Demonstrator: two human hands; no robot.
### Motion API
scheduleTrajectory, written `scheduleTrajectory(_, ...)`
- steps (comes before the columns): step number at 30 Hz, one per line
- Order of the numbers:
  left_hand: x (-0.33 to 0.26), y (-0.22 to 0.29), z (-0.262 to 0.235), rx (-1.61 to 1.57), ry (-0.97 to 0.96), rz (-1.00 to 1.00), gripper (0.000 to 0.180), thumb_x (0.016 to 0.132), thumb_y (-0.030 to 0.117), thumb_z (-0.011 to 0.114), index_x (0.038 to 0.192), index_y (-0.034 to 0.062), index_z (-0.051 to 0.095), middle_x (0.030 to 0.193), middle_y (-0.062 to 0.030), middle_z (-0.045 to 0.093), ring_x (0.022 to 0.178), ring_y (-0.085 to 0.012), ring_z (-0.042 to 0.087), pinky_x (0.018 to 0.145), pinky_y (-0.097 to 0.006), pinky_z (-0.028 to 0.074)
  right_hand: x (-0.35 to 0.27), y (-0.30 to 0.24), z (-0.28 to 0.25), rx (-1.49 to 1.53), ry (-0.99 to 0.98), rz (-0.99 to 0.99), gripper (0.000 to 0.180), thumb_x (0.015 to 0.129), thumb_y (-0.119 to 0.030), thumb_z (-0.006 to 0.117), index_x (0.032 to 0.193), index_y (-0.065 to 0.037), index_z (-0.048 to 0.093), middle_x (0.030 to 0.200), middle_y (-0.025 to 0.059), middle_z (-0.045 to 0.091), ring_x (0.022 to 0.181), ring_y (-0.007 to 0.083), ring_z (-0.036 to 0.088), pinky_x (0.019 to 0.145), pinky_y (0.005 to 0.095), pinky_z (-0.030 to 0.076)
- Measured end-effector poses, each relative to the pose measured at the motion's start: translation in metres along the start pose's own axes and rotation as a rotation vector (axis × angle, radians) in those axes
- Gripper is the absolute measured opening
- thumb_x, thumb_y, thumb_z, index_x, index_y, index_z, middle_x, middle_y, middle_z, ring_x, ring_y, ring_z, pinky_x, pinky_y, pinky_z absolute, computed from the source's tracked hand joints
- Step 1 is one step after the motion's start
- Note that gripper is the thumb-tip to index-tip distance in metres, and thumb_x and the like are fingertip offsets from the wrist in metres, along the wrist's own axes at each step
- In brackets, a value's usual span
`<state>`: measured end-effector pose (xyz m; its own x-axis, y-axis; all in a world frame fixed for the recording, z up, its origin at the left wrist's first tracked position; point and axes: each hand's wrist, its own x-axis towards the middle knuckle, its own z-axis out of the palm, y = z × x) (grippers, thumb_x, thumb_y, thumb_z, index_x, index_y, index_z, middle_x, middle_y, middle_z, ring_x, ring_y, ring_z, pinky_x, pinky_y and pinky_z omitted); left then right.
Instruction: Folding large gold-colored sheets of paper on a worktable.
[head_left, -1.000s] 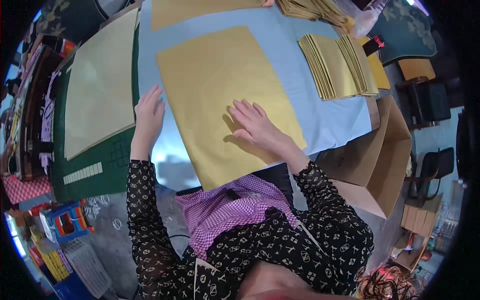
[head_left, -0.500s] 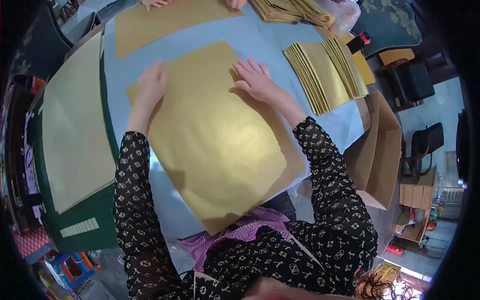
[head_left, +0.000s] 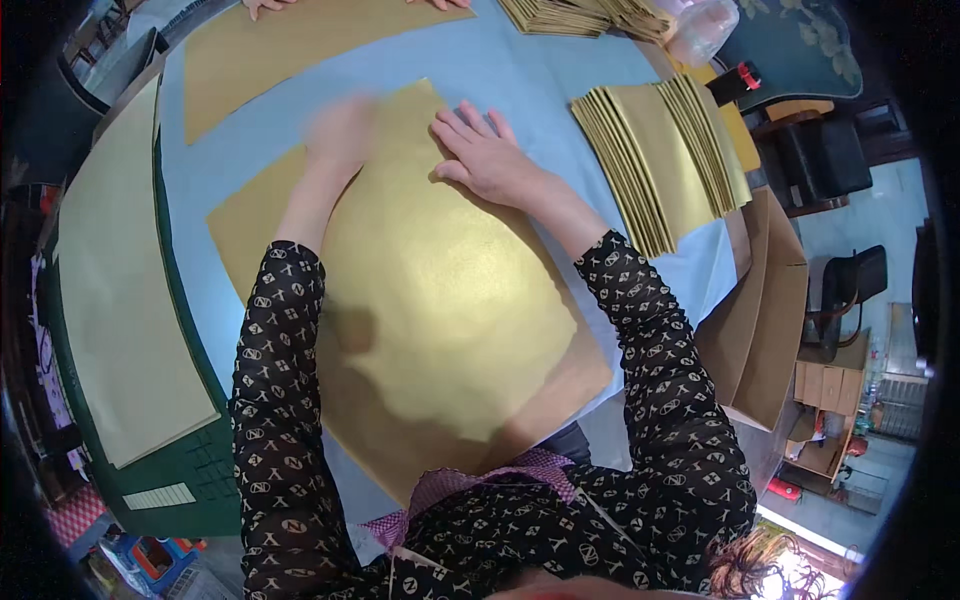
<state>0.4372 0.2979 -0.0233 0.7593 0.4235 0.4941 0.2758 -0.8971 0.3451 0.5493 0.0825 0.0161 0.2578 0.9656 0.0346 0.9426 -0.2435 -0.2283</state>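
A large sheet of gold paper [head_left: 460, 280] lies before me on the light blue table cover [head_left: 255, 110], its near edge reaching my lap. My right hand [head_left: 485, 158] rests on the sheet's far right part, palm down with fingers spread. Over the far left part is my left hand [head_left: 343, 135], smeared by motion, so its fingers cannot be made out. To the right stands a row of folded gold paper pieces [head_left: 665, 160], packed closely together.
Across the table another person's hands [head_left: 268, 6] touch a second gold sheet [head_left: 300, 50]. More folded gold pieces [head_left: 560, 15] lie at the back. Pale sheets [head_left: 125, 280] sit on a green mat [head_left: 200, 470] at left. An open cardboard box [head_left: 765, 320] stands at right.
My left hand has swept right across the sheet, away from its left edge. The right hand has shifted slightly left and still lies flat. The view has moved a little.
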Motion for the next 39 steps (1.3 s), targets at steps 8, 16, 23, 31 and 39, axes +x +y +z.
scheduleTrajectory(8,-0.004,0.002,-0.001,-0.033,-0.027,-0.061,0.030,0.086,0.015,0.054,0.115,0.0140,0.059,0.109,-0.0036,0.064,0.104,-0.0239,0.056,0.091,-0.043,0.036,0.002,0.000,0.003,-0.012,0.011,-0.010,0.062,0.092,-0.045,0.043,0.137,-0.005,0.035,0.148,0.0128,0.028,0.140,0.0353,0.015,0.111,0.0525,0.011)
scheduleTrajectory(16,-0.007,0.004,-0.001,-0.017,0.009,-0.018,0.030,0.085,0.012,0.055,0.115,0.0143,0.060,0.109,-0.0027,0.064,0.104,-0.0219,0.056,0.089,-0.043,0.036,0.003,0.001,0.009,-0.023,0.065,-0.015,0.065,0.092,-0.050,0.041,0.138,-0.004,0.034,0.147,0.0144,0.029,0.140,0.0352,0.017,0.111,0.0526,0.012)
scheduleTrajectory(23,-0.010,0.007,-0.003,-0.007,0.040,0.029,0.028,0.085,0.010,0.055,0.112,0.0131,0.060,0.108,-0.0015,0.065,0.101,-0.0219,0.058,0.089,-0.043,0.037,0.005,0.003,0.013,-0.044,0.075,-0.013,0.064,0.093,-0.049,0.041,0.138,-0.005,0.034,0.147,0.0134,0.029,0.140,0.0341,0.017,0.111,0.0526,0.012)
scheduleTrajectory(31,-0.009,0.006,-0.004,0.018,0.028,0.023,0.033,0.083,0.011,0.058,0.116,0.0165,0.059,0.107,-0.0026,0.065,0.102,-0.0210,0.058,0.087,-0.039,0.038,0.012,0.006,0.015,-0.071,0.077,-0.011,0.063,0.093,-0.049,0.041,0.138,-0.006,0.034,0.148,0.0127,0.029,0.140,0.0341,0.017,0.111,0.0522,0.012)
scheduleTrajectory(39,-0.009,0.009,-0.005,0.000,0.029,0.019,0.030,0.084,0.011,0.057,0.113,0.0152,0.059,0.107,-0.0009,0.064,0.102,-0.0204,0.057,0.089,-0.042,0.037,0.030,0.006,0.012,-0.038,0.071,-0.012,0.060,0.093,-0.047,0.042,0.137,-0.007,0.035,0.147,0.0122,0.030,0.139,0.0352,0.017,0.111,0.0529,0.013)
